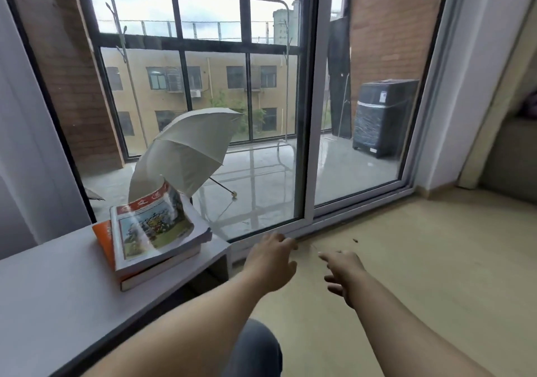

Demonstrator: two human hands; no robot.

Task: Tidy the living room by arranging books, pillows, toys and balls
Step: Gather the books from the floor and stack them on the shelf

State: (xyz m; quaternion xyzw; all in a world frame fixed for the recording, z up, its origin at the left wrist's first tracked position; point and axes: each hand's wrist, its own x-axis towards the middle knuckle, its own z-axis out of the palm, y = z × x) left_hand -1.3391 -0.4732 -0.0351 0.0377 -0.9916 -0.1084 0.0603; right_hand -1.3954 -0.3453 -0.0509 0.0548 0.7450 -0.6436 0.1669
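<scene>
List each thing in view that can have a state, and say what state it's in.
stack of books: piled on the white table, the top book's far end curled upward.
umbrella: open, lying on its side outside the glass.
sliding glass door: looks shut.
left hand: open, holding nothing.
right hand: open, fingers spread, holding nothing.

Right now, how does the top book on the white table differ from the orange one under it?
The top book has an illustrated cover; the orange book shows orange. The top book is fully exposed, its far edge curling up; the orange book is mostly covered, poking out left. Both lie in one stack on the white table.
</scene>
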